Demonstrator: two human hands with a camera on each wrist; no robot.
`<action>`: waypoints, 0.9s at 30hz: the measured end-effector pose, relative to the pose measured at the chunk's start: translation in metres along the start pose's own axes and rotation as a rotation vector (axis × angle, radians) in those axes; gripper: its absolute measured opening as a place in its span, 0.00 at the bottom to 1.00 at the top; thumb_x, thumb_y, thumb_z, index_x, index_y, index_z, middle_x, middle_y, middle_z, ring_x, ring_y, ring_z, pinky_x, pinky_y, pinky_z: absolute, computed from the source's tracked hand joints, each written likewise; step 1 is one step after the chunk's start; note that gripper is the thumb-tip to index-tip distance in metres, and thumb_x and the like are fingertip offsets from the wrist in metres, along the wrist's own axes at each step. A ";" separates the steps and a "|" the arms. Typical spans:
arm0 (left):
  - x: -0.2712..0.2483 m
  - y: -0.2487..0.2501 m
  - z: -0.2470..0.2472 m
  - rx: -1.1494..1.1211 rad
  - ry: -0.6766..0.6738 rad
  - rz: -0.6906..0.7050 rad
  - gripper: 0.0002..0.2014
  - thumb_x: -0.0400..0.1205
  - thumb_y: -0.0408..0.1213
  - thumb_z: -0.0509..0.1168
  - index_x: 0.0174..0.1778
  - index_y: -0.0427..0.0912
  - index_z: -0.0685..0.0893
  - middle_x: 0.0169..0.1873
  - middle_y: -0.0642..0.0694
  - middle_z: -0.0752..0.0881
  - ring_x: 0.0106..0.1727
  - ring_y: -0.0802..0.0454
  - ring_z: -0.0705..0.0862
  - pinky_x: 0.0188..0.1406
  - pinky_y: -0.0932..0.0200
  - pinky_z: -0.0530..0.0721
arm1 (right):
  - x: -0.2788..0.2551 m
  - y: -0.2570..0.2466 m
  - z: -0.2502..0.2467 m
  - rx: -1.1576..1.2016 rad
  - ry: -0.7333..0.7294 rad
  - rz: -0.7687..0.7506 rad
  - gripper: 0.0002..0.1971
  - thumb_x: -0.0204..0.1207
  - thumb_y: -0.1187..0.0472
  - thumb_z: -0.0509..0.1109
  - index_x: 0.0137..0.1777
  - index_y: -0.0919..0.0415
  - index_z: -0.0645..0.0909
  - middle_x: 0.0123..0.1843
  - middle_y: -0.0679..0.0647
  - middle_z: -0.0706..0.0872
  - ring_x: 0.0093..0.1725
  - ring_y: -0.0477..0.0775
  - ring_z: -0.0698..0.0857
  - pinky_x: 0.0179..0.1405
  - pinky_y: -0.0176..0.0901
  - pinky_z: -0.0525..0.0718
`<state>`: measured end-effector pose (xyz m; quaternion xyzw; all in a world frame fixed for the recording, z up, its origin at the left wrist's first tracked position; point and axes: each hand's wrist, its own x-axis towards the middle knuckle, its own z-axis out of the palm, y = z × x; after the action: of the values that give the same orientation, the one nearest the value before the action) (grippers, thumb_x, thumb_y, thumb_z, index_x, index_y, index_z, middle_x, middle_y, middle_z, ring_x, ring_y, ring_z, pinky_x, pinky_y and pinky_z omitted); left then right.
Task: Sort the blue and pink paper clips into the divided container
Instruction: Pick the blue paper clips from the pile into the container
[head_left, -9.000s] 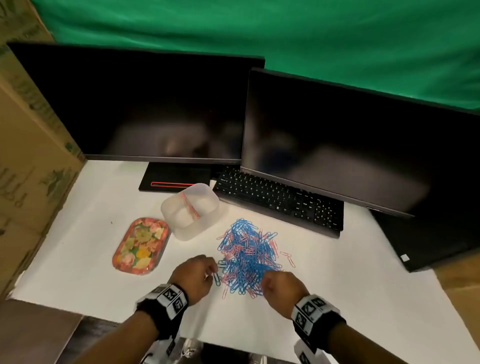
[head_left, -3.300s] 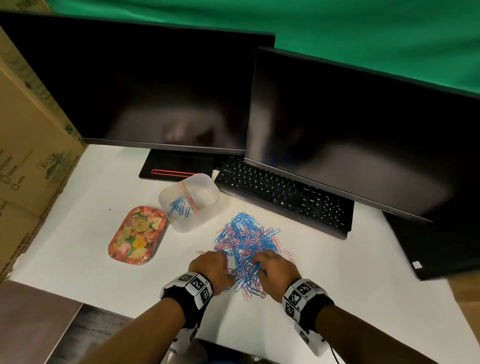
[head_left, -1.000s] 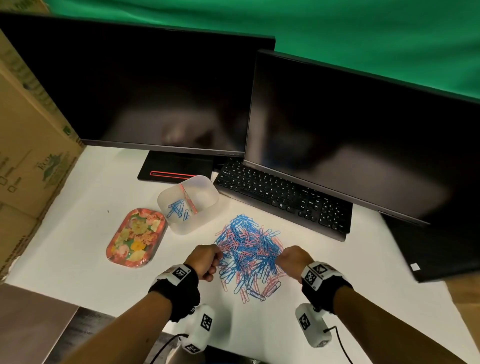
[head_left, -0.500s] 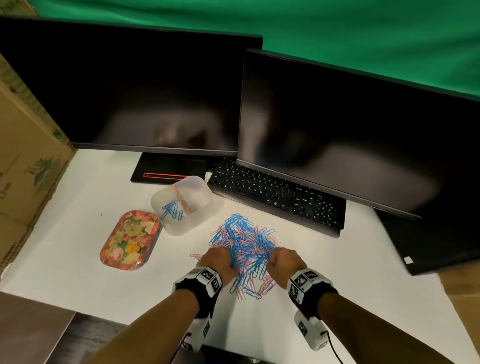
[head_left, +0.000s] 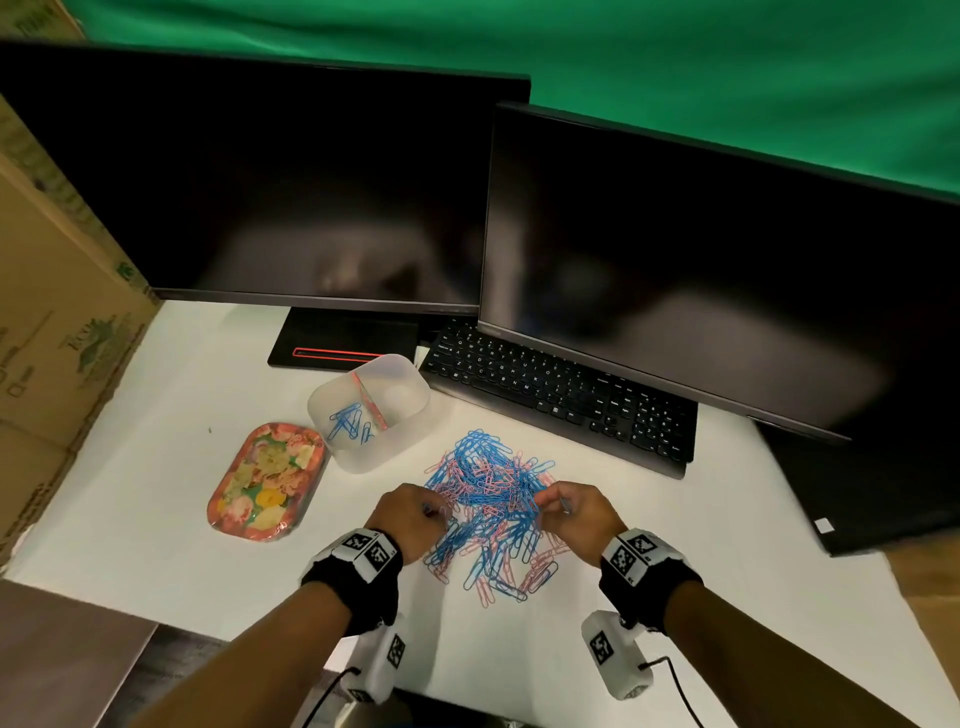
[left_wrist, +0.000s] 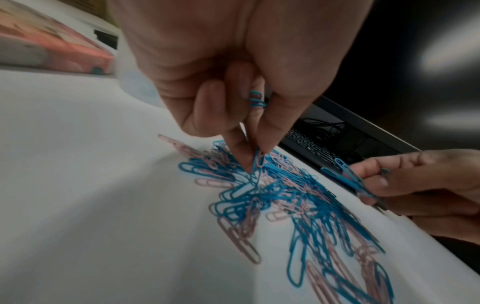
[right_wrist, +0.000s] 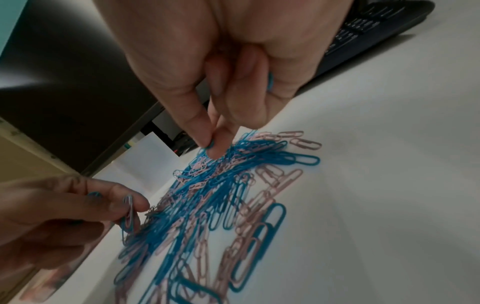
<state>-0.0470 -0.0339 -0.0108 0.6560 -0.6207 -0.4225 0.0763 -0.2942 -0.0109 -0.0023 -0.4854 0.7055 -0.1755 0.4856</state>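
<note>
Both hands work at the near edge of the mixed pile of blue and pink paper clips (head_left: 491, 506) on the white table (head_left: 156, 519). The left hand (head_left: 410, 519) pinches a blue clip (left_wrist: 259, 159) between thumb and fingertip, with more blue clips tucked in its curled fingers. The right hand (head_left: 571, 514) likewise pinches blue clips (left_wrist: 348, 176), its other fingers curled. The divided container (head_left: 363, 452) stands to the far left of the pile, just beside a floral tray (head_left: 262, 483); its long axis runs from near left to far right. Blue clips lie in its near-left compartment, while the far-right one appears empty. The left hand is nearer the container, so delivery probably falls to it first.
</note>
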 end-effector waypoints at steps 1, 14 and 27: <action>0.000 -0.002 -0.002 0.005 -0.001 -0.001 0.06 0.76 0.37 0.68 0.38 0.50 0.90 0.48 0.51 0.90 0.53 0.52 0.86 0.54 0.67 0.79 | 0.001 -0.002 0.000 0.033 -0.028 -0.003 0.12 0.71 0.69 0.74 0.44 0.50 0.85 0.39 0.48 0.90 0.48 0.50 0.86 0.51 0.38 0.80; -0.004 0.017 0.021 0.343 0.019 0.146 0.08 0.79 0.46 0.66 0.51 0.50 0.86 0.57 0.50 0.83 0.56 0.46 0.85 0.56 0.57 0.82 | -0.006 -0.021 0.005 0.648 -0.118 0.288 0.08 0.80 0.70 0.57 0.40 0.65 0.75 0.33 0.58 0.76 0.19 0.48 0.61 0.19 0.28 0.56; -0.003 0.014 -0.002 -0.314 -0.010 -0.001 0.07 0.73 0.31 0.74 0.35 0.49 0.88 0.37 0.50 0.90 0.47 0.54 0.88 0.51 0.64 0.82 | -0.008 -0.046 0.003 0.685 -0.181 0.188 0.10 0.76 0.76 0.58 0.39 0.65 0.79 0.32 0.59 0.76 0.21 0.49 0.64 0.18 0.31 0.56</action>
<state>-0.0563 -0.0352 0.0006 0.6342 -0.5469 -0.5179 0.1746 -0.2677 -0.0248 0.0330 -0.2413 0.6016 -0.3124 0.6944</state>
